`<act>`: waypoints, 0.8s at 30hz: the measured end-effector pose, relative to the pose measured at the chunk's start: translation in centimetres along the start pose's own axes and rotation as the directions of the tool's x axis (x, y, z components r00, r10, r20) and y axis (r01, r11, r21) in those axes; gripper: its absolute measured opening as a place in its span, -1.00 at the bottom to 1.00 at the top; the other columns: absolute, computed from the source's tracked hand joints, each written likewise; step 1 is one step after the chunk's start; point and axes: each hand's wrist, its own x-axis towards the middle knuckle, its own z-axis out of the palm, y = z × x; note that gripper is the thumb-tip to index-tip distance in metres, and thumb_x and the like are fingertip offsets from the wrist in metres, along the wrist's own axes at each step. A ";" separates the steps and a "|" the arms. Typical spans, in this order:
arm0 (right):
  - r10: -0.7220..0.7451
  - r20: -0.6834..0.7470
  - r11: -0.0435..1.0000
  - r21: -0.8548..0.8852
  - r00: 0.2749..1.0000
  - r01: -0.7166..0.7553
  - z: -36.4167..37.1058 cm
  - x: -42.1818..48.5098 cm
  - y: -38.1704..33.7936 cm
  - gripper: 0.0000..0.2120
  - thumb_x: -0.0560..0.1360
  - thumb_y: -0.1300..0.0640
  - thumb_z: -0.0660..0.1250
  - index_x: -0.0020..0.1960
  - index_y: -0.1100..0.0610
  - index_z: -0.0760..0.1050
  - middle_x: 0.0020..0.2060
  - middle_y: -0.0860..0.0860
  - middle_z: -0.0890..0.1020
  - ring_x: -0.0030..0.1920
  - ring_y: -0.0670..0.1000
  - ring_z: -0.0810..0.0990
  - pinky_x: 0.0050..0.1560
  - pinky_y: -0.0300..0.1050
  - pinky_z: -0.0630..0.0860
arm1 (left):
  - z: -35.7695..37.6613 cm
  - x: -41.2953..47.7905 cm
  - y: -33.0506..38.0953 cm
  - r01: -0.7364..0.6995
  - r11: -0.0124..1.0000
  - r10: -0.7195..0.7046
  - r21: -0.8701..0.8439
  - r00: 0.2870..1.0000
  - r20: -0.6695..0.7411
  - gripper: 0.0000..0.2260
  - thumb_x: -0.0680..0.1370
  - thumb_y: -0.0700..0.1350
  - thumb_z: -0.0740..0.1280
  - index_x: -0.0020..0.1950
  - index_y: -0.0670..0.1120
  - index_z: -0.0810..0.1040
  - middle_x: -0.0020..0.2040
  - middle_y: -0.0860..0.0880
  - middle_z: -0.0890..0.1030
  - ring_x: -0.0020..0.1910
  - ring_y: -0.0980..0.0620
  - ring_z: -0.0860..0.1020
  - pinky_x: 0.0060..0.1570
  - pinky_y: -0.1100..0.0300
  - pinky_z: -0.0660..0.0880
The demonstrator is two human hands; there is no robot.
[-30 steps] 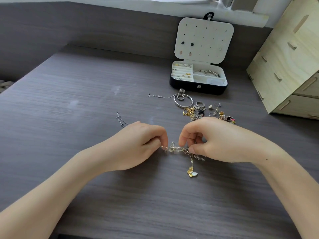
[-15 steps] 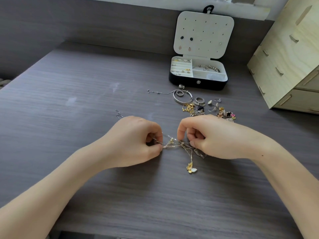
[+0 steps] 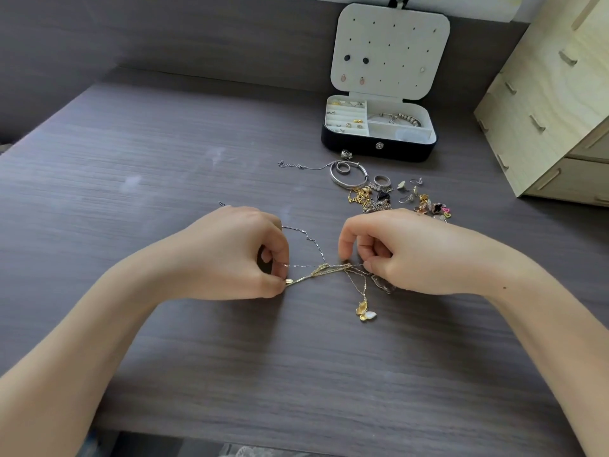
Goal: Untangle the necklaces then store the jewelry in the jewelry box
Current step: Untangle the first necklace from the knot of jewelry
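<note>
Gold-and-silver necklaces [image 3: 329, 268] now stretched wider — left hand [image 3: 237, 255] drawn outward.

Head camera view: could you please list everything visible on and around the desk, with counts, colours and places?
Grey wood-grain desk: one, fills the view.
Black jewelry box with white lining: one, far centre-right, lid open and upright, holding rings, ear studs and a beaded bracelet.
Loose jewelry pile: many pieces, silver, gold, black and pink, in front of the box.
Silver bangle: one, left edge of the pile.
Tangled thin chain necklaces: count unclear, gold and silver, stretched between the hands.
Gold-and-white butterfly pendant: one, hanging below the tangle.
Pale plywood drawer unit: one, far right.
Left hand: pinching the tangle's left end.
Right hand: pinching its right end.
</note>
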 end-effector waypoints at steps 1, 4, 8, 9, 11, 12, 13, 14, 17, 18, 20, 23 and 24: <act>-0.001 -0.002 1.000 -0.003 1.000 0.001 0.0 0.0 0.0 -0.66 0.46 0.33 0.16 -0.11 -0.13 0.43 -0.32 -0.09 0.51 -0.29 -0.31 0.39 -0.34 -0.30 0.29 | -0.1 0.0 0.0 -0.002 1.000 0.002 -0.009 1.000 -0.003 -0.88 0.24 0.17 0.27 -0.43 0.17 0.50 -0.25 0.15 0.50 -0.16 0.18 0.48 -0.10 0.16 0.42; -0.003 -0.008 1.000 -0.013 1.000 0.003 0.0 -0.1 -0.1 -0.66 0.46 0.32 0.16 -0.13 -0.15 0.41 -0.31 -0.10 0.51 -0.28 -0.29 0.39 -0.34 -0.30 0.30 | -0.3 0.1 -0.2 0.000 1.000 0.000 -0.025 1.000 -0.028 -0.72 0.21 0.26 0.18 -0.39 0.12 0.54 -0.25 0.14 0.50 -0.17 0.17 0.50 -0.11 0.15 0.43; -0.002 0.000 1.000 -0.006 1.000 0.002 0.0 -0.1 -0.2 -0.68 0.46 0.30 0.16 -0.12 -0.14 0.42 -0.31 -0.12 0.51 -0.28 -0.31 0.39 -0.35 -0.32 0.30 | -0.2 0.3 -0.2 0.027 0.999 -0.024 0.019 0.990 -0.137 -0.72 0.25 0.24 0.16 -0.33 0.10 0.53 -0.24 0.15 0.50 -0.17 0.17 0.48 -0.13 0.17 0.37; -0.003 -0.001 1.000 -0.005 1.000 0.003 0.0 -0.2 -0.2 -0.68 0.46 0.30 0.16 -0.12 -0.14 0.42 -0.31 -0.13 0.52 -0.28 -0.31 0.40 -0.35 -0.32 0.30 | -0.1 0.3 -0.2 0.027 0.999 -0.021 0.032 0.986 -0.167 -0.72 0.26 0.24 0.15 -0.31 0.11 0.53 -0.22 0.15 0.50 -0.16 0.17 0.48 -0.10 0.14 0.38; -0.002 -0.003 1.000 -0.004 1.000 0.002 0.1 -0.2 -0.2 -0.69 0.46 0.30 0.15 -0.13 -0.14 0.42 -0.32 -0.13 0.52 -0.29 -0.30 0.41 -0.36 -0.32 0.31 | 0.1 0.5 -0.3 0.032 0.999 -0.022 0.042 0.975 -0.220 -0.75 0.28 0.24 0.13 -0.28 0.14 0.50 -0.17 0.15 0.49 -0.11 0.12 0.47 -0.03 0.06 0.39; -0.002 -0.003 1.000 -0.005 1.000 0.002 0.1 -0.2 -0.2 -0.69 0.46 0.30 0.15 -0.12 -0.14 0.42 -0.33 -0.13 0.52 -0.29 -0.31 0.41 -0.35 -0.32 0.31 | 0.2 0.5 -0.2 0.039 0.998 -0.028 0.039 0.967 -0.252 -0.79 0.31 0.21 0.14 -0.27 0.16 0.49 -0.15 0.14 0.49 -0.09 0.08 0.47 -0.01 0.04 0.39; -0.003 -0.005 1.000 -0.009 1.000 0.003 0.1 -0.2 -0.2 -0.69 0.46 0.29 0.16 -0.11 -0.13 0.43 -0.33 -0.13 0.51 -0.29 -0.31 0.40 -0.35 -0.32 0.31 | 0.3 0.6 -0.3 0.045 0.998 -0.033 0.036 0.958 -0.286 -0.83 0.33 0.17 0.15 -0.26 0.17 0.50 -0.14 0.13 0.50 -0.08 0.05 0.47 0.00 0.01 0.40; -0.008 -0.009 1.000 -0.014 1.000 0.008 0.2 -0.2 -0.2 -0.71 0.46 0.28 0.17 -0.10 -0.13 0.43 -0.32 -0.13 0.51 -0.29 -0.30 0.40 -0.34 -0.32 0.31 | 0.4 0.7 -0.2 0.048 0.998 -0.032 0.040 0.945 -0.324 -0.83 0.34 0.13 0.15 -0.25 0.15 0.51 -0.13 0.11 0.50 -0.07 0.01 0.48 -0.01 -0.01 0.40; -0.048 -0.081 0.999 -0.025 0.996 0.047 0.2 -0.3 -0.5 -0.85 0.48 0.17 0.27 -0.11 -0.10 0.45 -0.30 -0.13 0.51 -0.28 -0.22 0.41 -0.26 -0.29 0.35 | 0.9 0.9 0.1 0.029 0.999 -0.012 0.034 0.910 -0.414 -0.81 0.35 0.10 0.18 -0.20 0.09 0.54 -0.13 0.10 0.48 -0.10 -0.01 0.46 -0.07 0.04 0.38; -0.065 -0.129 0.998 -0.025 0.989 0.062 0.3 -0.2 -0.6 -0.90 0.48 0.12 0.30 -0.12 -0.08 0.46 -0.30 -0.13 0.51 -0.28 -0.20 0.42 -0.22 -0.24 0.37 | 1.0 0.9 0.4 0.006 1.000 0.005 0.024 0.904 -0.429 -0.81 0.35 0.10 0.19 -0.20 0.08 0.54 -0.15 0.12 0.47 -0.12 0.01 0.45 -0.10 0.08 0.36; -0.095 -0.230 0.995 -0.005 0.969 0.096 0.4 0.0 -1.0 -0.94 0.46 0.09 0.35 -0.17 -0.04 0.49 -0.32 -0.13 0.51 -0.27 -0.18 0.42 -0.18 -0.19 0.37 | 1.3 0.9 0.8 -0.040 0.999 0.044 0.018 0.909 -0.414 -0.85 0.36 0.09 0.22 -0.24 0.09 0.55 -0.19 0.14 0.47 -0.17 0.04 0.45 -0.14 0.12 0.35; -0.205 -0.354 0.978 -0.050 0.913 0.201 1.4 0.8 -1.3 -0.90 0.44 0.12 0.38 -0.22 -0.03 0.50 -0.32 -0.17 0.46 -0.26 -0.14 0.39 -0.17 -0.15 0.33 | 1.6 0.9 0.9 -0.059 0.998 0.068 0.036 0.937 -0.343 -0.92 0.34 0.03 0.31 -0.28 0.10 0.60 -0.24 0.15 0.46 -0.21 0.08 0.44 -0.19 0.21 0.32; -0.245 -0.365 0.969 -0.076 0.898 0.233 1.7 1.0 -1.4 -0.93 0.44 0.12 0.37 -0.20 -0.02 0.53 -0.31 -0.18 0.45 -0.25 -0.10 0.39 -0.18 -0.14 0.32 | 1.6 0.9 0.8 -0.059 0.998 0.068 0.037 0.941 -0.331 -0.91 0.33 0.03 0.32 -0.28 0.10 0.61 -0.25 0.16 0.45 -0.22 0.09 0.43 -0.19 0.27 0.30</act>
